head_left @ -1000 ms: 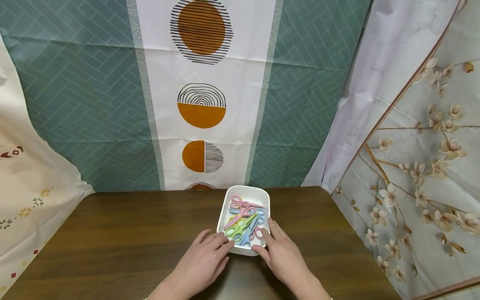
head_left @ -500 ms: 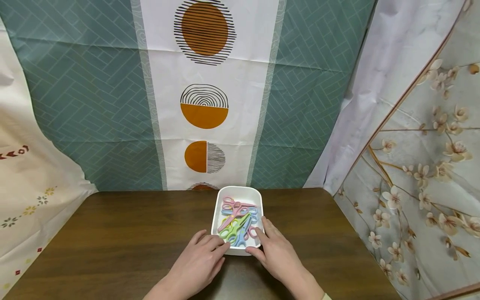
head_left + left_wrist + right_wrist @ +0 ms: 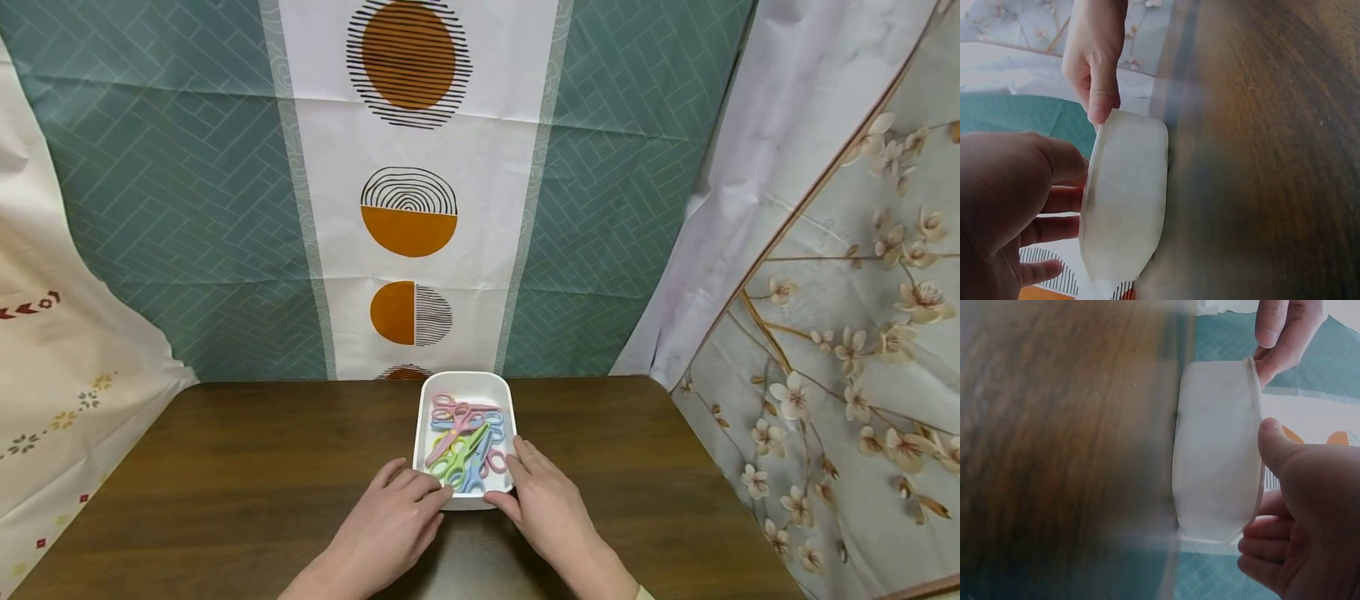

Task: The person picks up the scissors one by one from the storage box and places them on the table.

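Observation:
A white plastic tray (image 3: 422,417) stands on the table with several pairs of children's scissors in it. On top lie green scissors (image 3: 459,457), pink scissors (image 3: 452,433) and blue scissors (image 3: 477,463); others are partly covered beneath. My left hand (image 3: 393,521) holds the tray's near left corner, thumb at the front rim and fingers by the left side. At the near right corner my right hand (image 3: 551,508) grips the tray, its thumb on the front rim and its fingers along the right wall. Both wrist views show the tray's plain front wall (image 3: 1129,181) between the hands.
A dark brown wooden table (image 3: 262,467) spreads out on both sides of the tray. A green and white patterned cloth (image 3: 480,250) hangs behind its back edge. Flowered curtains (image 3: 847,400) flank the right, and a cream cloth (image 3: 82,350) hangs at the left.
The tray has slid to the left across the table, scissors inside, and both hands have moved left with it. Their hold looks the same.

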`<state>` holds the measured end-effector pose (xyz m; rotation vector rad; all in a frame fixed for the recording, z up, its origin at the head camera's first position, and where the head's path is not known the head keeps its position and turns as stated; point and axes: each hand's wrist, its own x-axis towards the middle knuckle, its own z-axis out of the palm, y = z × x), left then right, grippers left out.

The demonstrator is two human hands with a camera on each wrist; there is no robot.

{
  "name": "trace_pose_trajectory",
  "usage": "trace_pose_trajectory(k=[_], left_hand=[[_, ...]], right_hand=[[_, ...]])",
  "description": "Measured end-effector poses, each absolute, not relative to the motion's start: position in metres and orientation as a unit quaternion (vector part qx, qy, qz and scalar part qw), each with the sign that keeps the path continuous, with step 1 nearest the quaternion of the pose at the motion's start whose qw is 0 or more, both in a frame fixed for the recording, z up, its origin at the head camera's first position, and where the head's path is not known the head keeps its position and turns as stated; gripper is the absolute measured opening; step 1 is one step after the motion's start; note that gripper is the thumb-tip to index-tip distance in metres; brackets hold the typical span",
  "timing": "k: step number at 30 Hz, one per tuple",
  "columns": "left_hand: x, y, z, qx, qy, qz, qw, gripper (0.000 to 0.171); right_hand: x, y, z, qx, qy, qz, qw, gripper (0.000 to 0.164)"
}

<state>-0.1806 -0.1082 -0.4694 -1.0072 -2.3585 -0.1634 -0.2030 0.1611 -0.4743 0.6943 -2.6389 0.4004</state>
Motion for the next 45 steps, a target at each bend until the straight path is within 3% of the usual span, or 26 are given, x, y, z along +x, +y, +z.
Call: trace_pose_trajectory(k=[10,18,28,45], left_hand=[[-0.180,-0.111,-0.466,-0.365,-0.894,-0.056,0.255,0.024],[-0.180,-0.109,-0.465,-0.366,-0.897,-0.054,0.241,0.023],[-0.179,-0.109,-0.464,-0.365,-0.897,-0.053,0.242,0.023],[-0.186,-0.105,-0.472,-0.379,-0.881,-0.068,0.275,0.028]], right_hand=[[-0.207,0.161,-0.477,0.278,-0.930,0.133,0.199,0.057],[-0.203,0.159,-0.478,0.283,-0.920,0.130,0.240,0.037],[-0.204,0.163,-0.480,0.313,-0.906,0.135,0.251,0.019],[-0.199,0.164,-0.475,0.301,-0.909,0.146,0.250,0.015]])
